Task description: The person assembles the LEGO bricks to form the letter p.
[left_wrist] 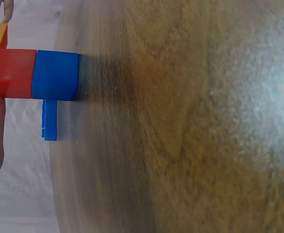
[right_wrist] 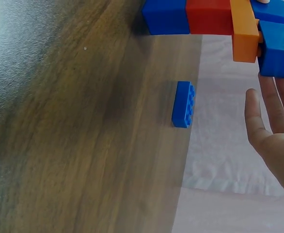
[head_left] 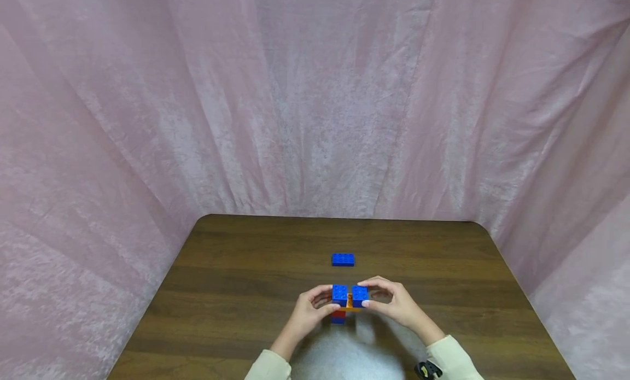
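Observation:
A small tower of toy building bricks stands upright near the front of the table. Its base is a blue brick (left_wrist: 55,75), with a red brick (left_wrist: 15,73) on it and a wider orange brick (right_wrist: 244,41) above. Side by side at the top sit a left blue brick (head_left: 339,296) and a right blue brick (head_left: 360,296), orange showing in the gap between them. My left hand (head_left: 306,313) pinches the left one between thumb and fingers. The right one is gripped by my right hand (head_left: 400,304); orange studs show beneath it in the right wrist view.
Behind the tower lies a separate blue brick (head_left: 343,259), studs up, on the brown wooden table (head_left: 236,270). Pink curtains (head_left: 334,106) hang around the table's back and sides. A bright glare spreads over the tabletop in front of the tower.

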{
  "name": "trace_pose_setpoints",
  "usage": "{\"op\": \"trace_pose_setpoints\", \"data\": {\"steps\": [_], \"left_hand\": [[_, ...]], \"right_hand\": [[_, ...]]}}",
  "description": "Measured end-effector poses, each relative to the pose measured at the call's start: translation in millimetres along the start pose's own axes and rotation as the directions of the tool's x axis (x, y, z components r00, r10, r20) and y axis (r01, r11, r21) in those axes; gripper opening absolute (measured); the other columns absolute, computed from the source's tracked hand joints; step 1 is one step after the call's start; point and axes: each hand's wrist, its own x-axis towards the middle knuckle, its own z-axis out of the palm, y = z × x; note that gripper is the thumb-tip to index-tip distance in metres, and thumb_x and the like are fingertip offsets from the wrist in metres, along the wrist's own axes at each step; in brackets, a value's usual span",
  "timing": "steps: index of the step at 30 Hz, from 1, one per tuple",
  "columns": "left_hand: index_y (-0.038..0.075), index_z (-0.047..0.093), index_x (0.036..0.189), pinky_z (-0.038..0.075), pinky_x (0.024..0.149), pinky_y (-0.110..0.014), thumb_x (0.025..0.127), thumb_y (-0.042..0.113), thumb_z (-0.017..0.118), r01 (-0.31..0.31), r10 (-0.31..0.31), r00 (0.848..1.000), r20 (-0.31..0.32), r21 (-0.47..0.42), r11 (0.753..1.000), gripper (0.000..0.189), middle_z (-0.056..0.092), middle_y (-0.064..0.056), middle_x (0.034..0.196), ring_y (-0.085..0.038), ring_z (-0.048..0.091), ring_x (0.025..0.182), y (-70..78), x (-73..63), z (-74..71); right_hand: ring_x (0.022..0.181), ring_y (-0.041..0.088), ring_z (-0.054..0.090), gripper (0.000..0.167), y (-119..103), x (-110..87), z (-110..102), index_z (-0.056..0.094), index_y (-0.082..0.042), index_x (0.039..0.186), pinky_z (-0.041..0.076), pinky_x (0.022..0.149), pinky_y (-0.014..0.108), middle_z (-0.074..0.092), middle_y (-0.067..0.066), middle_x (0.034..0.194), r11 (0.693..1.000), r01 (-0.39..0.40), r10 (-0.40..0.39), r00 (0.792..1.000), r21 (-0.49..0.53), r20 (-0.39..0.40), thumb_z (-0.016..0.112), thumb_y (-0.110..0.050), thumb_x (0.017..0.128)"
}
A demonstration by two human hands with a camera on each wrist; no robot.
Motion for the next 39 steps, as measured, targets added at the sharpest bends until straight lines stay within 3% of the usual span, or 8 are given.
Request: {"op": "trace_pose_setpoints", "data": {"steps": [8, 14, 17, 22, 32, 39], "left_hand": [[-0.008, 0.061, 0.114, 0.053, 0.091, -0.032, 0.082, -0.003, 0.073, 0.007, -0.007, 1.0, -0.008, 0.026, 1.0, 0.034, 0.066, -0.026, 0.109, -0.025, 0.065, 0.102, 8.8, 0.0, 0.9], [-0.011, 0.061, 0.113, 0.052, 0.092, -0.039, 0.082, -0.002, 0.073, -0.006, 0.006, 1.0, 0.01, 0.038, 0.999, 0.034, 0.065, -0.029, 0.108, -0.031, 0.064, 0.102, 31.2, -3.1, 1.2], [-0.01, 0.061, 0.114, 0.052, 0.093, -0.041, 0.083, -0.001, 0.072, 0.009, -0.009, 1.0, 0.017, 0.041, 0.999, 0.034, 0.065, -0.028, 0.109, -0.033, 0.064, 0.103, 34.5, -3.7, 1.4], [-0.009, 0.061, 0.115, 0.052, 0.093, -0.04, 0.084, 0.001, 0.072, 0.022, -0.023, 0.999, 0.023, 0.038, 0.999, 0.034, 0.065, -0.027, 0.11, -0.038, 0.062, 0.105, 33.5, -4.7, 1.9], [-0.008, 0.061, 0.115, 0.052, 0.092, -0.043, 0.084, 0.001, 0.071, 0.011, -0.012, 1.0, 0.027, 0.044, 0.999, 0.033, 0.065, -0.027, 0.11, -0.039, 0.063, 0.104, 31.8, -3.7, 3.0], [-0.007, 0.062, 0.115, 0.052, 0.093, -0.036, 0.084, 0.003, 0.073, 0.032, -0.032, 0.999, 0.014, 0.029, 0.999, 0.034, 0.065, -0.025, 0.111, -0.035, 0.063, 0.105, 26.0, -3.4, 1.4]], "right_hand": [[0.096, 0.022, 0.064, 0.033, -3.3, -1.0, -0.1, 0.066, -0.005, 0.116, 0.056, 0.08, 0.051, 0.067, 0.011, 0.111, 0.999, -0.002, 0.001, 1.0, -0.034, -0.008, 0.074, -0.004, 0.083], [0.094, 0.032, 0.064, 0.032, -28.2, 3.5, 1.2, 0.064, 0.002, 0.113, 0.056, 0.08, 0.05, 0.066, 0.017, 0.107, 0.995, 0.041, -0.041, 0.999, -0.087, 0.004, 0.073, 0.002, 0.082], [0.091, 0.033, 0.064, 0.031, -39.5, 4.0, 0.0, 0.065, 0.004, 0.111, 0.057, 0.078, 0.045, 0.066, 0.018, 0.104, 0.993, 0.066, -0.066, 0.998, -0.103, 0.003, 0.073, 0.003, 0.081], [0.087, 0.032, 0.065, 0.03, -40.4, 2.8, -3.0, 0.064, 0.007, 0.11, 0.057, 0.075, 0.049, 0.065, 0.02, 0.101, 0.99, 0.102, -0.104, 0.994, -0.098, -0.015, 0.071, 0.007, 0.081], [0.091, 0.029, 0.064, 0.031, -32.2, -3.0, -6.0, 0.063, 0.005, 0.113, 0.056, 0.078, 0.05, 0.065, 0.02, 0.106, 0.998, 0.044, -0.044, 0.999, -0.048, -0.002, 0.071, 0.003, 0.083], [0.093, 0.032, 0.063, 0.031, -39.0, -1.4, -4.2, 0.064, 0.003, 0.114, 0.057, 0.08, 0.039, 0.066, 0.017, 0.106, 0.997, 0.018, -0.019, 1.0, -0.077, -0.002, 0.072, 0.0, 0.084]]}}
